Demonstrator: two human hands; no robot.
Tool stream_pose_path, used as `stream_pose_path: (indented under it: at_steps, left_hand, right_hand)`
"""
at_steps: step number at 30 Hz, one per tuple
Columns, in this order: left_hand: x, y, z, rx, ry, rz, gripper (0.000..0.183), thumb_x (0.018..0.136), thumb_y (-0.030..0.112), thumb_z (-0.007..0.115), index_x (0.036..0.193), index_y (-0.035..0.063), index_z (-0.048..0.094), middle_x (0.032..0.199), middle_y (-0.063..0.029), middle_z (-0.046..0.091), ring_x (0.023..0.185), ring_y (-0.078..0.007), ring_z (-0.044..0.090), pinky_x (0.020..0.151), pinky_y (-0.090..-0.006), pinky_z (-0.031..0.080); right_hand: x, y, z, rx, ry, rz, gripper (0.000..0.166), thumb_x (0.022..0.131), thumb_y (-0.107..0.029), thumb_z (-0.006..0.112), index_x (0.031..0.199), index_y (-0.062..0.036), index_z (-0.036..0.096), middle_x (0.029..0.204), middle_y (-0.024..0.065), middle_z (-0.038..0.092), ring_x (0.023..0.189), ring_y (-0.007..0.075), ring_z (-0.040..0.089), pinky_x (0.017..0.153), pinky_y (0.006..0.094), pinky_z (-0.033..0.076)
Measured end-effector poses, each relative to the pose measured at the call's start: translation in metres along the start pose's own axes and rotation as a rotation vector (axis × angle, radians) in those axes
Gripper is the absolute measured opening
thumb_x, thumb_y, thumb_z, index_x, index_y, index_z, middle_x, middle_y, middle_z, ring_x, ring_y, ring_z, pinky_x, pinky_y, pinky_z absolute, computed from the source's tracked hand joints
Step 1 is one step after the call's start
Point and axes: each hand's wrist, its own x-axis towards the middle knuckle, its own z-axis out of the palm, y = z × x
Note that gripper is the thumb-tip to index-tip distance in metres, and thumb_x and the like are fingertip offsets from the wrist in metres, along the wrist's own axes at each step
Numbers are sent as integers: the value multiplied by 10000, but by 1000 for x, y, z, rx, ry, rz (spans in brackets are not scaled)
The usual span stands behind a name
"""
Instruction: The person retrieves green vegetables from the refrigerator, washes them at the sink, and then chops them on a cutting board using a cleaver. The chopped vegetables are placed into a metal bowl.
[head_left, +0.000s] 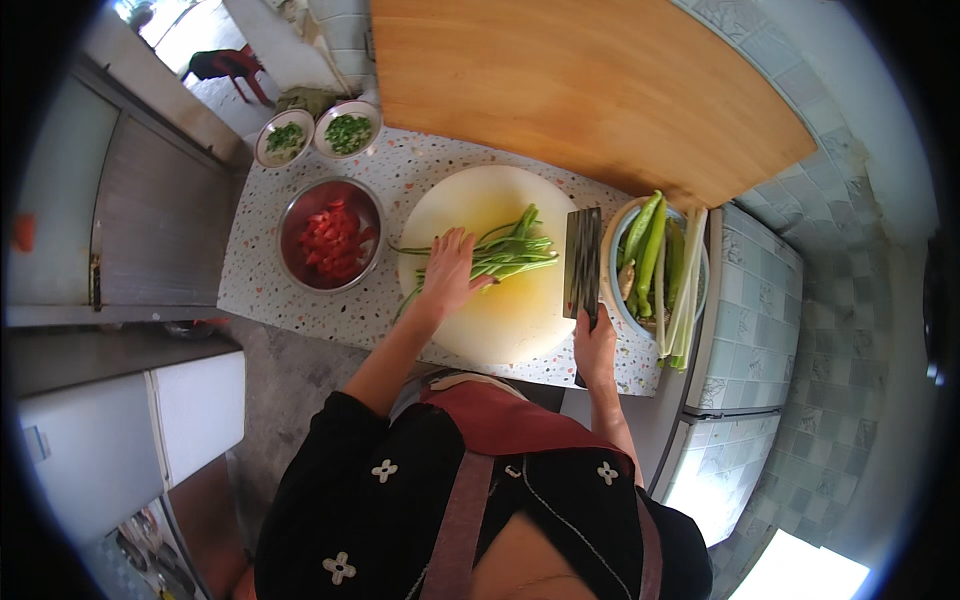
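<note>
A bunch of long green stalks, perhaps garlic scapes or leafy stems (517, 255), lies across a round white cutting board (487, 337). My left hand (450, 274) rests on the stalks' left part, fingers spread and pressing down. At the board's right edge, my right hand (595, 345) grips the handle of a cleaver (583, 262), whose broad dark blade points away from me, apart from the stalks. Left of the board stands a steel bowl (379, 244) of chopped red pieces, apparently tomato (337, 241).
Two small bowls (259, 150) (320, 142) of chopped greens stand at the back left of the speckled counter (255, 262). A basket (611, 289) with long green peppers (651, 255) and scallion stalks (686, 300) is at the right. A wooden panel (585, 82) borders the back.
</note>
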Motion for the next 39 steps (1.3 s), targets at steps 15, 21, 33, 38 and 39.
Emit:
stream_pose_path:
  at_steps: [15, 21, 33, 38, 39]
  left_hand:
    - [41, 76, 66, 106, -109, 62, 884, 716, 229, 828, 1435, 10, 362, 1343, -141, 487, 1287, -314, 447, 1045, -550, 360]
    - [36, 84, 64, 94, -87, -15, 851, 747, 242, 802, 1437, 3, 364, 1399, -164, 453, 1336, -336, 403, 1089, -576, 308]
    - [37, 78, 71, 21, -33, 15, 756, 803, 180, 733, 1435, -31, 375, 1424, -168, 409, 1346, -342, 377, 1118, -464, 303]
    - [42, 76, 61, -26, -39, 65, 728, 824, 195, 714, 1430, -33, 383, 1426, -166, 415, 1349, -335, 376, 1125, -464, 303]
    - [42, 75, 63, -45, -21, 69, 712, 822, 187, 714, 1421, -31, 397, 1414, -166, 429, 1334, -342, 388, 1115, -469, 315]
  right_hand:
    - [59, 33, 21, -477, -236, -264, 257, 963, -156, 538, 1183, -31, 491, 804, 230, 634, 715, 432, 658, 652, 521, 538]
    - [50, 37, 3, -339, -254, -230, 279, 962, -142, 539, 1199, -1, 492, 849, 257, 655, 747, 441, 660, 677, 524, 531]
    - [50, 37, 30, -166, -239, -165, 175, 957, -82, 538, 1074, 40, 491, 736, 315, 620, 719, 511, 614, 599, 541, 489]
    - [43, 19, 19, -141, -154, -95, 140, 957, -76, 534, 1055, 19, 506, 739, 292, 629, 701, 482, 629, 598, 541, 486]
    - [39, 16, 17, -143, -117, -107, 138, 959, -78, 533, 1055, 18, 507, 744, 290, 630, 701, 481, 629, 598, 540, 484]
